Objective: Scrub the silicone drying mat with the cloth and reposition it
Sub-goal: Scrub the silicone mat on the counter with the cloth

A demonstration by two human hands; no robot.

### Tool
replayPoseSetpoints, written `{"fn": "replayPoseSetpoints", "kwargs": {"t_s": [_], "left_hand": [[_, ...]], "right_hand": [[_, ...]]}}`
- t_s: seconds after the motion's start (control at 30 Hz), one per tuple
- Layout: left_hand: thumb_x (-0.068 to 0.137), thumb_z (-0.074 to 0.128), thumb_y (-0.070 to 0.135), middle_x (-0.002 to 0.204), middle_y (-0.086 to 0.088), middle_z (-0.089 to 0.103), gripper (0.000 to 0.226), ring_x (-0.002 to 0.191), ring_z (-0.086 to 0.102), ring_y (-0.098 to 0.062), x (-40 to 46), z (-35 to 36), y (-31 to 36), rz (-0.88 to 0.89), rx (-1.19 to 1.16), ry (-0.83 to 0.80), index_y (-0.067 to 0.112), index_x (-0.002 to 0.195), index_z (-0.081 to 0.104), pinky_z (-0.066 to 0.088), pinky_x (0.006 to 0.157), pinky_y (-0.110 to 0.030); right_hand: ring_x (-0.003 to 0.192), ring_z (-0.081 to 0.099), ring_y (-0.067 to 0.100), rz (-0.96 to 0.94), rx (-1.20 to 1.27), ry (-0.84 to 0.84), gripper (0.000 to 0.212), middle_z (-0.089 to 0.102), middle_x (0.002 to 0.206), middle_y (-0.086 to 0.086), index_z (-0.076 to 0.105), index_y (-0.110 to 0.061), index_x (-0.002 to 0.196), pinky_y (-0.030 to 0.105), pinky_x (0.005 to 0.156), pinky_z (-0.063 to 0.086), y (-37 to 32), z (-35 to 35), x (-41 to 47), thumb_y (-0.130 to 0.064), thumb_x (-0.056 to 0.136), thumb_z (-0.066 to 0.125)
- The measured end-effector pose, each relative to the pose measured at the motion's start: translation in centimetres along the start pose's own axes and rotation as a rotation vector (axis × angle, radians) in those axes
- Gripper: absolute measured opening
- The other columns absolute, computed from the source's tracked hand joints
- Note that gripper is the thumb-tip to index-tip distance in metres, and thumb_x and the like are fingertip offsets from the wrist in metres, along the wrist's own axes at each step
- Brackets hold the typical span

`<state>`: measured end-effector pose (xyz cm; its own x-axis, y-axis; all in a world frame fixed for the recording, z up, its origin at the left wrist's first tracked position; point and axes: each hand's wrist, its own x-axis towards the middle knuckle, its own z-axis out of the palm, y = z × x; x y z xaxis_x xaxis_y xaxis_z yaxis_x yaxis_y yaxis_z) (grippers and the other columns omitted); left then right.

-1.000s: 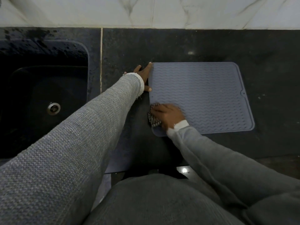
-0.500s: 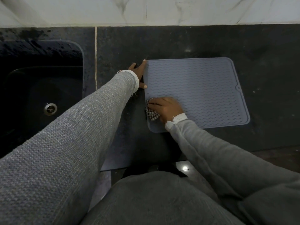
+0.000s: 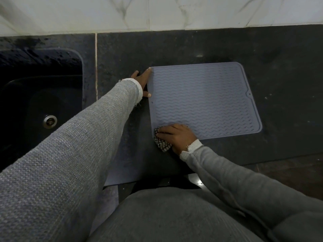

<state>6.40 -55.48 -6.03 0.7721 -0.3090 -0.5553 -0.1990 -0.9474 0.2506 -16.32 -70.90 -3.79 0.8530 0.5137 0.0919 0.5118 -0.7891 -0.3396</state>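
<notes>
A grey silicone drying mat (image 3: pixel 204 96) with wavy ridges lies flat on the dark counter (image 3: pixel 279 67). My left hand (image 3: pixel 142 80) rests against the mat's far left edge, fingers spread, thumb touching the edge. My right hand (image 3: pixel 176 136) presses a checkered cloth (image 3: pixel 162 144) onto the mat's near left corner. The cloth sticks out from under the fingers and over the mat's edge onto the counter. Most of the cloth is hidden under the hand.
A black sink (image 3: pixel 40 102) with a metal drain (image 3: pixel 50 121) lies to the left, beyond a pale seam in the counter. White marble wall tiles (image 3: pixel 174 13) run along the back. Bare counter lies right of the mat. The counter's front edge is near my body.
My right hand with the cloth has slid toward me, from the mat's left edge down to its near left corner. My left hand stays on the far left edge.
</notes>
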Motion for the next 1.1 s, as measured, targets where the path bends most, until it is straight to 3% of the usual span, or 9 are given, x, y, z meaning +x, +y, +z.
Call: {"fn": "replayPoseSetpoints", "kwargs": {"t_s": [0.17,0.3,0.53,0.67,0.8,0.9,0.97,1.1], "left_hand": [[0.078,0.073,0.032,0.156,-0.018,-0.002,0.106,0.143,0.004,-0.039,-0.2,0.1,0.0,0.020,0.000,0.014,0.037,0.147,-0.009,0.022,0.108,-0.062],[0.080,0.072,0.033,0.156,-0.019,-0.003,0.107,0.143,0.001,-0.037,-0.2,0.1,-0.1,0.025,0.010,0.012,0.032,0.148,-0.010,0.019,0.111,-0.059],[0.079,0.073,0.030,0.156,-0.017,-0.001,0.107,0.142,0.005,-0.039,-0.3,0.3,0.1,0.005,-0.009,0.035,0.035,0.147,-0.008,0.022,0.109,-0.060],[0.083,0.068,0.032,0.155,-0.018,0.007,0.098,0.142,0.010,-0.038,-1.4,1.3,-0.1,-0.009,-0.030,0.134,0.038,0.147,-0.005,0.019,0.110,-0.060],[0.088,0.059,0.038,0.155,-0.012,0.015,0.085,0.143,0.013,-0.032,-3.6,3.7,-1.0,-0.053,-0.090,0.259,0.035,0.148,0.000,0.015,0.112,-0.053],[0.089,0.057,0.039,0.156,-0.007,0.014,0.083,0.143,0.012,-0.029,-5.5,5.0,-1.8,-0.108,-0.194,0.304,0.035,0.148,-0.001,0.016,0.114,-0.049],[0.089,0.057,0.039,0.157,-0.003,0.014,0.082,0.144,0.010,-0.027,-7.0,5.8,-2.6,-0.112,-0.242,0.329,0.034,0.148,0.000,0.015,0.116,-0.049],[0.088,0.057,0.042,0.158,0.001,0.011,0.084,0.144,0.011,-0.025,-10.7,7.3,-4.4,-0.225,-0.296,0.382,0.029,0.150,0.001,0.015,0.116,-0.047]], "right_hand": [[0.084,0.069,0.024,-0.149,-0.089,-0.040,0.044,0.073,0.097,-0.002,0.076,-0.020,0.089,0.036,0.066,0.056,0.1,0.5,0.1,-0.012,0.047,0.087],[0.084,0.070,0.023,-0.227,-0.103,-0.033,0.045,0.073,0.098,-0.002,0.076,-0.020,0.090,0.035,0.067,0.055,2.3,0.4,-2.3,-0.013,0.048,0.087],[0.084,0.070,0.020,-0.229,-0.117,-0.011,0.049,0.073,0.096,-0.004,0.076,-0.021,0.093,0.032,0.068,0.053,3.2,0.3,-3.4,-0.013,0.045,0.086],[0.083,0.070,0.023,-0.196,-0.035,-0.016,0.053,0.073,0.098,0.000,0.076,-0.017,0.092,0.037,0.066,0.055,3.5,0.1,-3.1,-0.005,0.042,0.086],[0.085,0.069,0.030,-0.224,0.095,-0.048,0.047,0.071,0.104,0.010,0.073,-0.009,0.099,0.044,0.068,0.056,4.7,-0.5,-2.4,0.007,0.055,0.080],[0.090,0.068,0.033,-0.262,0.148,-0.043,0.043,0.069,0.107,0.014,0.071,-0.006,0.104,0.045,0.075,0.056,5.9,-1.5,-0.5,-0.001,0.061,0.081],[0.094,0.066,0.033,-0.289,0.134,-0.053,0.050,0.068,0.110,0.015,0.069,-0.006,0.107,0.046,0.078,0.055,6.6,-2.0,1.1,-0.001,0.059,0.082],[0.095,0.064,0.037,-0.363,0.107,-0.114,0.063,0.065,0.111,0.020,0.065,-0.001,0.112,0.046,0.078,0.055,6.9,-3.0,5.3,0.017,0.053,0.073]]}}
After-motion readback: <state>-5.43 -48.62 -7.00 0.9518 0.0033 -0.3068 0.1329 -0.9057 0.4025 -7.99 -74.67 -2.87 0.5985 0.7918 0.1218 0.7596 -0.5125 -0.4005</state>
